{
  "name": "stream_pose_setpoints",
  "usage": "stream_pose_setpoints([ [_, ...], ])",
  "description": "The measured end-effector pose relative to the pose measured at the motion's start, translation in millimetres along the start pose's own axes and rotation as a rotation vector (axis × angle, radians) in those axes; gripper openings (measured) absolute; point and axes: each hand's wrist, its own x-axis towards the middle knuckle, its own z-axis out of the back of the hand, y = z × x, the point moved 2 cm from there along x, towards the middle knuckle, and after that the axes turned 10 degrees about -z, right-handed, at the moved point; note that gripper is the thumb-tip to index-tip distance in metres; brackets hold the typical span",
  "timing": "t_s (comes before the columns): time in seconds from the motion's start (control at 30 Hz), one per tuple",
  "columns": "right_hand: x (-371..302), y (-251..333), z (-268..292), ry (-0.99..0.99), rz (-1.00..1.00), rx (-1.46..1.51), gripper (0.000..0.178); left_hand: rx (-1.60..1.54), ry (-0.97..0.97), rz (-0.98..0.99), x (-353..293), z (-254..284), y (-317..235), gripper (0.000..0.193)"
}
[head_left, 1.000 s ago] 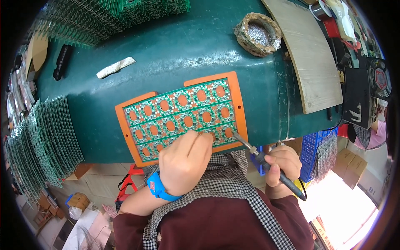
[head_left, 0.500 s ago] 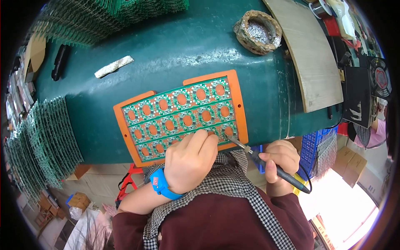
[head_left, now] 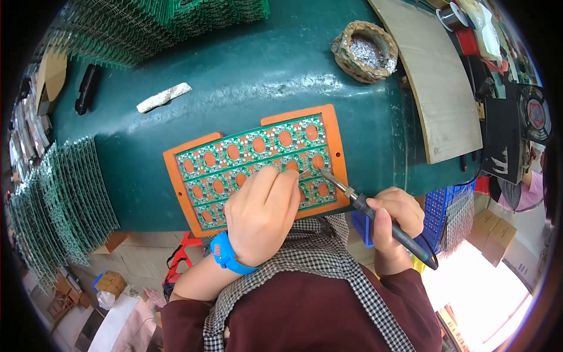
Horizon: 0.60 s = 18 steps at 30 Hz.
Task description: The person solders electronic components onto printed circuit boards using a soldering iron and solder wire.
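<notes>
A green circuit board panel (head_left: 258,157), with rows of round cut-outs, lies in an orange tray-like fixture (head_left: 333,126) on the table. Over its lower middle, my left hand (head_left: 261,214) is closed in a pinch, with a short, thin piece of solder wire (head_left: 304,171) showing at the fingertips. My right hand (head_left: 397,220) grips the dark handle of a soldering iron (head_left: 375,212). The iron's tip meets the panel by the right-hand cut-out of the middle row, close to the wire. My left hand hides part of the two lower rows.
A rough bowl (head_left: 365,51) with silvery metal in it stands beyond the fixture, beside a wooden board (head_left: 431,88). Stacked circuit panels (head_left: 73,193) stand at the left, more at the far left. A white strip (head_left: 164,98) and black object (head_left: 87,89) lie on the green table (head_left: 234,76).
Both hands have moved farther from me over the panel. The iron's tip has gone from the nearest row of cut-outs to the middle row. The view has shifted slightly.
</notes>
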Motion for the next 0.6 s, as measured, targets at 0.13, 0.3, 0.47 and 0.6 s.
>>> stream_pose_setpoints([
  [0.13,3.5,-1.7,-3.6,0.009,0.003,0.018,0.007,-0.011,0.016,0.018,2.7,-4.2,0.4,0.019],
  [0.3,2.5,-4.8,-7.0,0.015,0.019,0.029,0.008,-0.004,0.039,0.017,2.7,-7.2,1.6,0.019],
  [0.47,2.3,-3.5,-6.3,0.027,0.042,-0.018,0.006,-0.037,0.088,0.038,2.8,-6.5,1.9,0.017],
  [0.6,5.9,-4.6,-3.9,0.012,0.036,-0.027,0.006,-0.035,0.095,0.014,8.8,-0.2,3.6,0.015],
])
